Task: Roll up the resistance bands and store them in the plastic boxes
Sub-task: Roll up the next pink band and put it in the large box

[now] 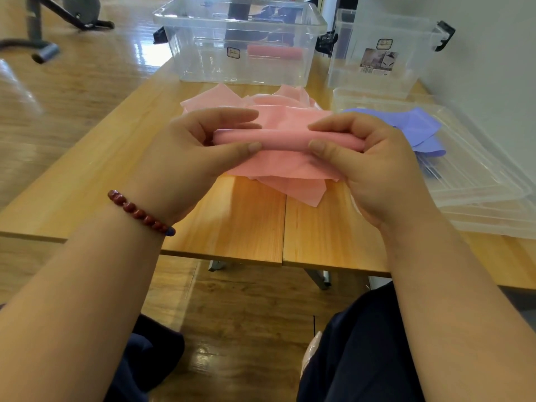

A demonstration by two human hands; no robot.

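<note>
Wooden table (246, 224), left hand (185, 161) and right hand (377, 172) pinching pink roll (285, 139), ends hidden, possibly another in box (203, 65)

You count two clear boxes: large box (203, 62), small box (374, 82). Two pink rolls: boxed roll (275, 51), held roll (284, 137). One purple band (417, 126). Loose pink pile (295, 190): uncountable.

Views: one. Head camera, worn by the person, wide-angle. Facing: forward and steeply down over the near edge of the wooden table (246, 221). Range: close; both forearms enter from the bottom corners, left hand (185, 158) and right hand (377, 175) meet at frame centre, gripping the pink band (284, 139). Top edge: large clear box (203, 68), far side of table. Bottom edge: lap (362, 343) and floor (246, 314)
</note>
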